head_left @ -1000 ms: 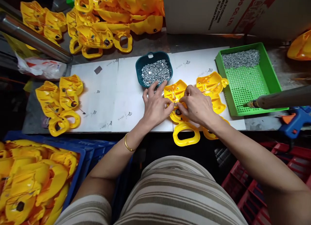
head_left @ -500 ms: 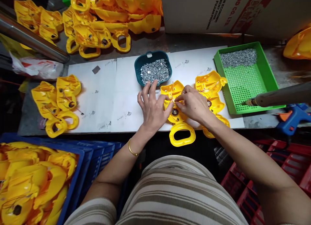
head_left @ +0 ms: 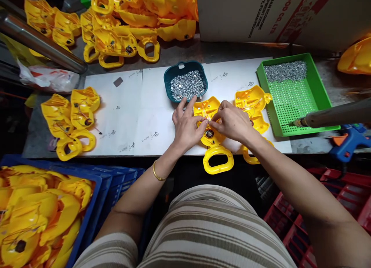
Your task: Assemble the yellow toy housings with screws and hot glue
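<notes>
Left hand [head_left: 187, 129]: thumb and forefinger were pinched together over the middle of the near yellow shell; the other fingers were spread toward the green bowl, and whether they touched its rim could not be told.
Right hand [head_left: 233, 121]: thumb and forefinger were also pinched, tip to tip with the left hand's; anything between the fingertips was too small to tell.
Near yellow shell [head_left: 212, 103]: it lay open under both hands, with a round dark part [head_left: 209, 133] inside and its handle [head_left: 218, 166] over the worktop's near edge.
Second yellow shell [head_left: 249, 96]: it lay open just to the right, partly hidden by the right hand and forearm.
Green bowl [head_left: 167, 82]: it stood beyond the left hand and held small silver pieces [head_left: 188, 84].
Green basket [head_left: 323, 82]: it stood on the right, with silver pieces heaped at its far end and a dark rod [head_left: 333, 115] reaching over it.
Worktop [head_left: 178, 51]: white sheets [head_left: 116, 117] covered its middle; another open shell pair [head_left: 56, 109] lay at the left, and a pile of yellow shells [head_left: 130, 24] lay beside a cardboard box [head_left: 232, 13] at the back.
Blue crate [head_left: 100, 179]: it stood below at the left, full of yellow parts.
</notes>
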### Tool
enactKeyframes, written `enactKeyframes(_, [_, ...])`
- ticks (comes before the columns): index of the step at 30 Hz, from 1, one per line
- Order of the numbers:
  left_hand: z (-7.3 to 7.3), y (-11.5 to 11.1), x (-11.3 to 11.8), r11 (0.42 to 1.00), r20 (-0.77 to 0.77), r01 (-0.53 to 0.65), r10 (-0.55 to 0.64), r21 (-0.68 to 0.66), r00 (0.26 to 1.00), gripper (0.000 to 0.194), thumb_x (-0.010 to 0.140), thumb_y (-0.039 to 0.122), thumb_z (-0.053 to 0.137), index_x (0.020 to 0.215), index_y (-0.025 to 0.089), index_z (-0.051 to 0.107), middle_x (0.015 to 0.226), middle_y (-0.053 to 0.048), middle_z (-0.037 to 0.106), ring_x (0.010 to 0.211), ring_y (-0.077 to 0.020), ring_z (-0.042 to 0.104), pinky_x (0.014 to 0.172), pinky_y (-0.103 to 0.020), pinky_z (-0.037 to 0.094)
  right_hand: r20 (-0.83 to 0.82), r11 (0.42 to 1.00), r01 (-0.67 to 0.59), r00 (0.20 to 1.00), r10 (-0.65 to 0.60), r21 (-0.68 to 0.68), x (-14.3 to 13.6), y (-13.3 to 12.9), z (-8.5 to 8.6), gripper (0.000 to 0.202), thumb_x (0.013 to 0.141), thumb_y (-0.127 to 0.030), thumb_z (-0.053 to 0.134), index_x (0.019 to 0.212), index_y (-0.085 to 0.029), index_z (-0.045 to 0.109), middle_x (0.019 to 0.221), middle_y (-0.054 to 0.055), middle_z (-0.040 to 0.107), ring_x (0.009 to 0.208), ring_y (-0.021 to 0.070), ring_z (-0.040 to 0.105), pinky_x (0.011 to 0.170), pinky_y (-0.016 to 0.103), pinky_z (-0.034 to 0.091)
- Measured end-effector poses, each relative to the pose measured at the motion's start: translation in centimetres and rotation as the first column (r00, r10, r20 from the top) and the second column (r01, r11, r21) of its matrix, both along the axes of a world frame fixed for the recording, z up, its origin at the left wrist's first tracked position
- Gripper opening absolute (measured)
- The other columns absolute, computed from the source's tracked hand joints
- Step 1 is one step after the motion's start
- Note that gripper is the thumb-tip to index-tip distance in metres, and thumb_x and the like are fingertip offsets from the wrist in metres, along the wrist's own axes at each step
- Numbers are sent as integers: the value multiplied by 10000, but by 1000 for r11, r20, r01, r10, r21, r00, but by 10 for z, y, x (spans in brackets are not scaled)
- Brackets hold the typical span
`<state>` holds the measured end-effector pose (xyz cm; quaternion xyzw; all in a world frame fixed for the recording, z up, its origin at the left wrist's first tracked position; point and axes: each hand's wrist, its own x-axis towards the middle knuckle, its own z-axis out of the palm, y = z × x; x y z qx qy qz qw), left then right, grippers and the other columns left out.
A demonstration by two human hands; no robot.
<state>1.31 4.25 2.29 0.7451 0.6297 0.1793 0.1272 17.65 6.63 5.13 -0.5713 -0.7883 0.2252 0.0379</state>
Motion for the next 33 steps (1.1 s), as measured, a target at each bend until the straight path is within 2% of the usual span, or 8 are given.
enactKeyframes(6, [-9, -8, 1, 992, 74, -36, 27, 122, 997, 181, 873, 388, 641, 876, 252, 761, 1531, -25, 419, 1424, -350, 289, 1108, -613, 280, -129, 998, 51, 991, -46, 39, 5, 2, -1, 169, 867, -312, 635, 920, -205, 755, 1043, 69, 639, 827, 186, 584, 620, 297, 342])
enactKeyframes(10, [-15, -17, -7, 981, 34, 22, -29, 194, 999, 242, 862, 435, 650, 795, 221, 741, 1531, -42, 415, 1414, -345, 310, 1119, -572, 281, -49, 986, 22, 999, -14, 168, 9, 2, 0, 230, 928, -291, 545, 1004, -223, 752, 1050, 65, 679, 794, 186, 596, 569, 299, 264])
enactKeyframes(14, [-18, -23, -22, 971, 20, 123, -130, 206, 991, 314, 860, 489, 642, 714, 222, 722, 1492, -49, 468, 1401, -334, 346, 1099, -544, 316, 50, 970, -91, 995, 81, 226, 14, 1, -5, 287, 968, -288, 463, 1057, -236, 730, 1043, 55, 708, 813, 191, 617, 565, 300, 220])
enactKeyframes(17, [-13, -26, -30, 945, 22, 209, -222, 252, 975, 361, 845, 538, 644, 673, 225, 701, 1388, -65, 576, 1332, -318, 448, 1084, -529, 334, 89, 960, -147, 988, 129, 239, 19, -2, -11, 303, 988, -325, 433, 1034, -242, 721, 971, 32, 725, 746, 176, 611, 560, 295, 196])
enactKeyframes(20, [-1, -22, -29, 934, 46, 196, -219, 299, 975, 308, 909, 472, 567, 769, 237, 708, 1266, -64, 658, 1276, -273, 512, 1087, -494, 354, 74, 945, -187, 982, 173, 269, 22, -6, -18, 277, 985, -324, 446, 1019, -233, 706, 956, 19, 730, 711, 157, 597, 556, 290, 188])
enactKeyframes(24, [15, -1, -19, 961, -2, 202, -205, 188, 979, 281, 927, 435, 526, 1081, 281, 703, 1491, -23, 475, 1433, -271, 317, 1171, -511, 236, 65, 897, -256, 966, 249, 361, 23, -10, -24, 267, 990, -272, 435, 1005, -213, 695, 931, 32, 727, 756, 149, 595, 577, 289, 232])
enactKeyframes(28, [17, 20, -18, 925, -31, 379, -378, 23, 925, 243, 918, 423, 559, 1073, 336, 725, 1548, 17, 395, 1472, -288, 233, 1198, -560, 90, 45, 860, -259, 962, 268, 440, 24, -10, -25, 273, 991, -225, 418, 1000, -202, 689, 938, 45, 721, 811, 153, 598, 629, 281, 299])
enactKeyframes(33, [10, 26, -26, 908, 26, 417, -416, -37, 909, 203, 906, 384, 610, 1071, 392, 728, 1519, 32, 437, 1465, -263, 255, 1194, -555, 138, -24, 873, -278, 949, 313, 401, 24, -7, -27, 311, 1003, -233, 382, 973, -206, 690, 930, 59, 720, 847, 169, 601, 681, 289, 347])
